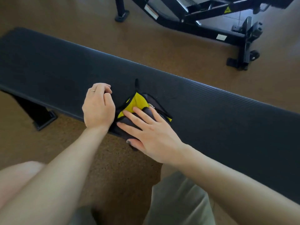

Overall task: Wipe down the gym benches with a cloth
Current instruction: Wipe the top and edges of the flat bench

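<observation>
- The cloth (138,104), grey and yellow with black edging, lies folded on the near edge of the black bench (211,108).
- The right hand (151,132) rests flat on the cloth; its fingers (129,115) are straight and spread apart, the tips on the yellow part.
- The left hand (98,106) sits just left of the cloth; its fingers (105,87) are curled and seem to pinch a black cloth edge.
- Beyond the fingers, a black frame (211,28) stands on the brown floor (146,46); it has white labels (221,37) and a yellow warning sticker (227,10), with no writing readable.
</observation>
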The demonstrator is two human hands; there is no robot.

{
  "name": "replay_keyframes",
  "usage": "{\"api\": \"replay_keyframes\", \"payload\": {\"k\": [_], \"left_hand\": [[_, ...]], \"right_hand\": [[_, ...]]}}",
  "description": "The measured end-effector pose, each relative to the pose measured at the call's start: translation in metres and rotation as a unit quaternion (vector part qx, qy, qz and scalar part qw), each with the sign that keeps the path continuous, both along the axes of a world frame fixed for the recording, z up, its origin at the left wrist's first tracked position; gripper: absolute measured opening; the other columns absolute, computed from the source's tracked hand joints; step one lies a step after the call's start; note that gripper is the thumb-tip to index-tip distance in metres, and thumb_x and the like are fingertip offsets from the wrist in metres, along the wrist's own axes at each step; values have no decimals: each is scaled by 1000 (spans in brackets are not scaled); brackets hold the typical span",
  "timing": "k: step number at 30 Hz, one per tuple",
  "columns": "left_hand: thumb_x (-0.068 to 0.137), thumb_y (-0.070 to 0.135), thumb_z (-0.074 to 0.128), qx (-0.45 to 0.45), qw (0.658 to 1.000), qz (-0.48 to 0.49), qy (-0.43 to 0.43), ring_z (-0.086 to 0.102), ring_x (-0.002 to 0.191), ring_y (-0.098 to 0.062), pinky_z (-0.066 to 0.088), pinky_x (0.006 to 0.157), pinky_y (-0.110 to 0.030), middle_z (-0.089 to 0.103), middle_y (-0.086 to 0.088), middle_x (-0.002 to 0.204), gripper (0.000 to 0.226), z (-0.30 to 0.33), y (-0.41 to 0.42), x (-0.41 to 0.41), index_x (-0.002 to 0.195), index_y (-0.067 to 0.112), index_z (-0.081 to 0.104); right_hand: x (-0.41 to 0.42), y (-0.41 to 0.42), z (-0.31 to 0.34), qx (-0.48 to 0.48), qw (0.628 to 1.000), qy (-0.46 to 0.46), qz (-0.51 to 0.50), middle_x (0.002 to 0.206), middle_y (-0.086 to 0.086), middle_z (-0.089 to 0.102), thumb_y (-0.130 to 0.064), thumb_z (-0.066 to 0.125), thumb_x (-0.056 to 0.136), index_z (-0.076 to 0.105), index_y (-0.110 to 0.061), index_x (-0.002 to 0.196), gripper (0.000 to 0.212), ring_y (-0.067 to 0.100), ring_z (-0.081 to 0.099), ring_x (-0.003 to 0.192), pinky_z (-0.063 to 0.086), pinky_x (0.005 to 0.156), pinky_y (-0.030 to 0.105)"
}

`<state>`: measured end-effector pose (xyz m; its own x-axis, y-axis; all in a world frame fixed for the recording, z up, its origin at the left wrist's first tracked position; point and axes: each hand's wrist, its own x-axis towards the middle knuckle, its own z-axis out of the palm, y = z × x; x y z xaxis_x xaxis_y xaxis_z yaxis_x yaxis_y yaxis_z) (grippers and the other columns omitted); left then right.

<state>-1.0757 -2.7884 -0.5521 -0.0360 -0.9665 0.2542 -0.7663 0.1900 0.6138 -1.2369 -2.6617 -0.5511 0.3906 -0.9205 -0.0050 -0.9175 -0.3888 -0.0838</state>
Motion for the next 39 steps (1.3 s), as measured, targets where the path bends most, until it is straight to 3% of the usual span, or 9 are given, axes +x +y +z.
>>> {"api": "replay_keyframes", "payload": {"k": [7,12,16,23,28,33,36,39], "left_hand": [[91,12,35,7,1000,9,22,53,109,-13,42,82,-33,63,10,116,25,-2,4,-2,95,18,59],[92,10,37,-22,996,29,82,53,98,-17,47,86,-41,61,3,105,18,0,3,-1,92,16,54],[93,9,36,-33,996,40,71,47,86,-20,46,80,-48,51,0,92,13,-1,1,4,88,16,46],[90,9,37,-24,998,27,47,48,83,-20,42,84,-40,56,-2,89,15,1,7,2,83,15,50],[90,9,37,-26,999,20,42,48,83,-21,42,84,-42,56,-2,89,15,1,4,-3,84,15,49],[90,10,35,-19,998,30,60,46,84,-20,44,83,-48,54,-1,93,14,1,5,-2,86,14,47],[89,9,34,-11,998,28,53,47,86,-20,44,84,-48,55,0,94,15,2,7,-2,86,14,48],[88,7,35,-16,999,24,36,45,85,-18,41,84,-40,56,-1,93,15,2,5,-6,84,15,48]], "right_hand": [[-58,55,7,25,996,7,-86,171,-4,24,-48,19,112,32,-35,162,53,22,17,160,23,125,56],[-5,-33,9,45,996,-24,-74,173,-6,16,-49,14,110,21,-39,163,55,22,9,161,8,129,56],[23,-99,13,57,991,-19,-118,174,-8,11,-48,17,111,18,-40,164,54,20,4,161,3,129,54],[9,26,13,66,993,-20,-99,173,-5,18,-44,22,111,25,-35,163,53,21,8,161,11,128,55],[12,-46,10,25,996,-14,-87,171,-6,25,-44,25,111,28,-37,162,52,21,17,159,10,129,54],[7,-121,6,12,991,-19,-135,170,-5,28,-43,25,110,30,-37,162,53,20,21,158,11,127,49],[-46,-98,4,-22,975,-13,-219,162,-2,43,-41,24,105,43,-30,157,56,22,38,150,23,123,45],[-121,-58,5,-3,940,-10,-341,165,-1,37,-41,19,105,35,-28,159,58,22,33,151,25,122,46]]}}
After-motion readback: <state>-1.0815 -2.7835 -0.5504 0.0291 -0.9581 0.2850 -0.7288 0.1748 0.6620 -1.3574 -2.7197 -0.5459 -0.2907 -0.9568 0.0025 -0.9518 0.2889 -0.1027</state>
